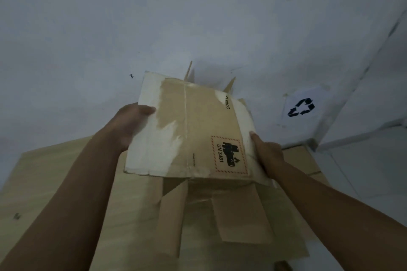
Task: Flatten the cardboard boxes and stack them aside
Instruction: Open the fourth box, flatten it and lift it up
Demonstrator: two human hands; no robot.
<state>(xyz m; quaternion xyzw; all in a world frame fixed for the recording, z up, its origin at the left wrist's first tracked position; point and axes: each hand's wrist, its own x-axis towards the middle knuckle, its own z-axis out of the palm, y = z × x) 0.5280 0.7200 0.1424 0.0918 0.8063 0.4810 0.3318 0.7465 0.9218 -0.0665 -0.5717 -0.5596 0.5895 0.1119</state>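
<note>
I hold a small brown cardboard box (pixel 191 130) in front of me, above the floor. White torn-label patches cover its left part, and a red-bordered "UN 3481" sticker sits near its lower right corner. My left hand (pixel 130 123) grips its left edge, thumb on top. My right hand (pixel 266 152) grips its right edge. Its lower flaps hang open underneath. Below lies a pile of flattened cardboard (pixel 136 215) against the wall.
A white wall (pixel 154 17) fills the upper view. At right a paper sign with a black recycling symbol (pixel 300 108) is taped to the wall near a corner. White floor tiles (pixel 361 171) show at the right.
</note>
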